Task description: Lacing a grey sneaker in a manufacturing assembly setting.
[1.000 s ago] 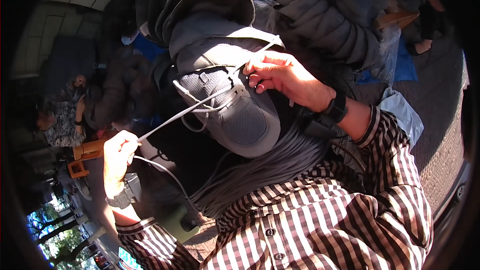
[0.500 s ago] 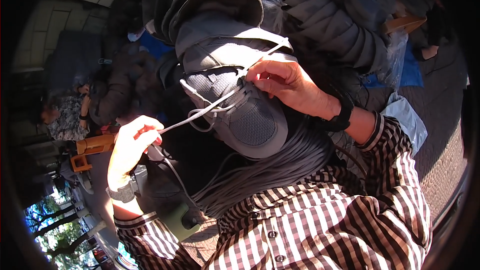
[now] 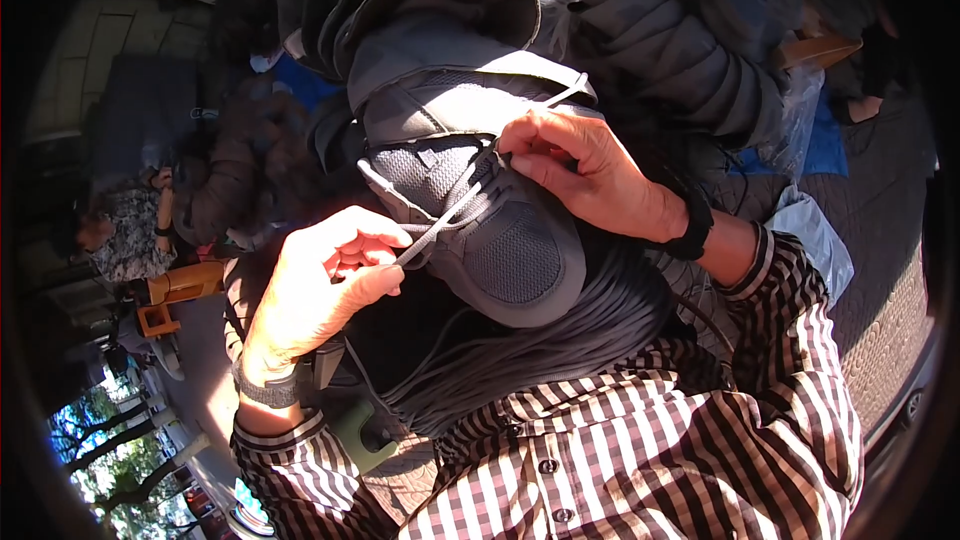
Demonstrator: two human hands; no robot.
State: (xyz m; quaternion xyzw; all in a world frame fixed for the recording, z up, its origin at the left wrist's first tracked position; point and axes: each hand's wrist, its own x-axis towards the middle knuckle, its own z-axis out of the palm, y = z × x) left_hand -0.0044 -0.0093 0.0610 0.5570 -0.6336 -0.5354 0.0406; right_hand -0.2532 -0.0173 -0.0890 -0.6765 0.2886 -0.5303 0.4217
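I hold a dark grey mesh sports shoe (image 3: pixel 490 230) up in front of my chest, above a thick bundle of grey cords (image 3: pixel 560 340). Its long way runs from its open top, up and away from me, down to its round toe, which points at me and a bit to my right. My left hand (image 3: pixel 320 290) is closed, pinching the thin grey shoelace (image 3: pixel 440 220) between thumb and fingers. The lace runs up and to the right from that hand to the shoe's middle. My right hand (image 3: pixel 590 175) is nearer the shoe; its fingertips rest on the lacing, curled in and pinching the lace there.
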